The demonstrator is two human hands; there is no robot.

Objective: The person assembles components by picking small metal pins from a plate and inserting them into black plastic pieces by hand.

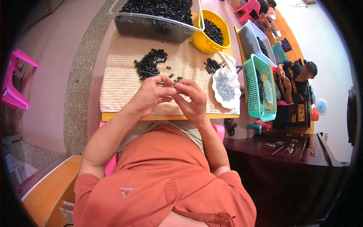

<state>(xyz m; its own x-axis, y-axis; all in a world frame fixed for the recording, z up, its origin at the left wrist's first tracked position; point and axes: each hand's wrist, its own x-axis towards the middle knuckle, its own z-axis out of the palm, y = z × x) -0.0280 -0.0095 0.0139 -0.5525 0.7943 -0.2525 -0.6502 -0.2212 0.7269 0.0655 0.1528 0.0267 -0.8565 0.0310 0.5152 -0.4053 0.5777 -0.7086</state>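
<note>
Small part: pinched between both hands' fingertips, above the towel's near edge.
Left hand: grasping it, fingers curled.
Right hand: gripping its other end.
Tip: hold low over striped towel; black pieces lie close.

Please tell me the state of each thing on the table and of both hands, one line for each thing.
left hand: fingers pinched together, meeting the right hand; what they hold is too small to tell
right hand: fingers pinched against the left
clear plastic bin: open, full of black parts
yellow bowl: open, partly filled with black parts
loose black parts: heaped on the towel
white dish: holds small grey pieces
green basket: standing upright, open
</note>
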